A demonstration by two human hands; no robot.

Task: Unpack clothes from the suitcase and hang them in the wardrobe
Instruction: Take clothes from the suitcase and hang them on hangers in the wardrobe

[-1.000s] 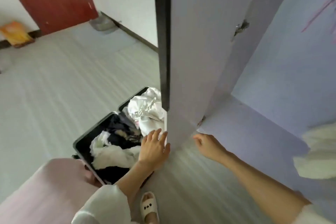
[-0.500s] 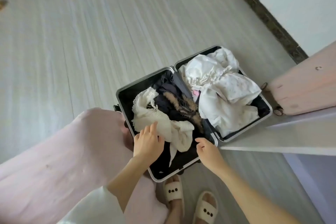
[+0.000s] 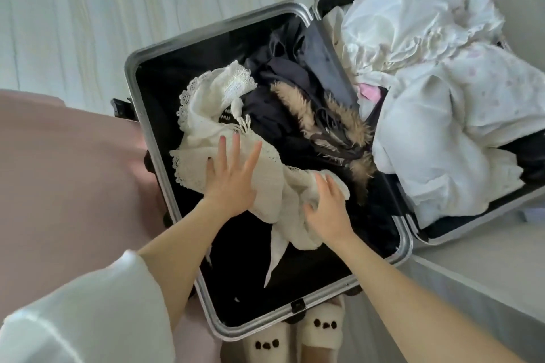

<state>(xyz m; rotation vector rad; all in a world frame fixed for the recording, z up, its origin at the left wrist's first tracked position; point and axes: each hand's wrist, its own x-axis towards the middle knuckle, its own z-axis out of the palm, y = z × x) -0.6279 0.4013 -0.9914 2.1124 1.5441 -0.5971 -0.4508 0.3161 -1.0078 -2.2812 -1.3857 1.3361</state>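
left hand point(image 3: 228, 174) lies flat, fingers spread, on the cream lace garment point(image 3: 212, 124) in the open suitcase point(image 3: 129, 74); right hand point(image 3: 327, 209) grasps its lower folds

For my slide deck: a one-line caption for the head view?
Both hands, left and right, reach a cream lace garment in the open suitcase.

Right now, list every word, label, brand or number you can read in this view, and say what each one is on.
None can be read.
Dark garment in the suitcase: a small patch of pale lettering beside the cream lace garment, too small and blurred to read.
Slippers: only dark dot marks, no text.
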